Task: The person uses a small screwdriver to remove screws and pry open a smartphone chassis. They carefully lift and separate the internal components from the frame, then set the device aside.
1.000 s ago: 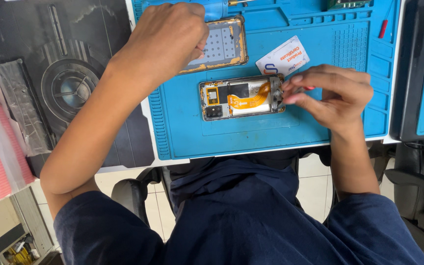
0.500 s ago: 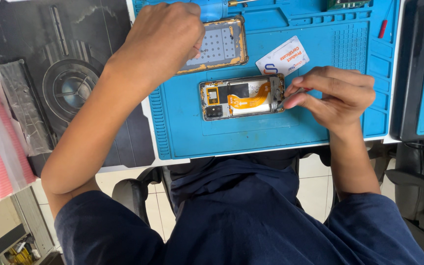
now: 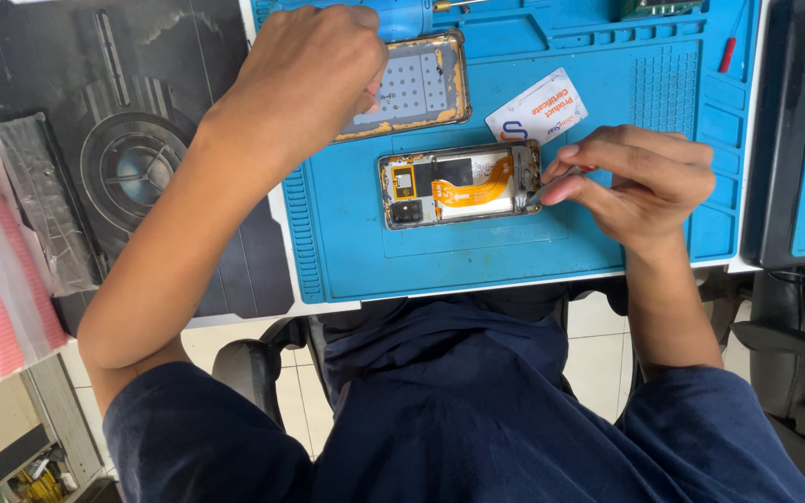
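Right hand (image 3: 640, 182) pinches a thin tool at the opened phone (image 3: 461, 184)'s right end, left hand (image 3: 314, 70) closed beyond it; slip risks gouging the orange flex cable (image 3: 472, 191).

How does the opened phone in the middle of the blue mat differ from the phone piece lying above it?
The opened phone shows parts inside: an orange ribbon cable and dark components; the phone piece is a mostly bare grey panel with rows of dots. The opened phone lies level, the phone piece tilted. The right hand works at the opened phone's end; the left hand covers part of the phone piece. Both rest on the blue mat.
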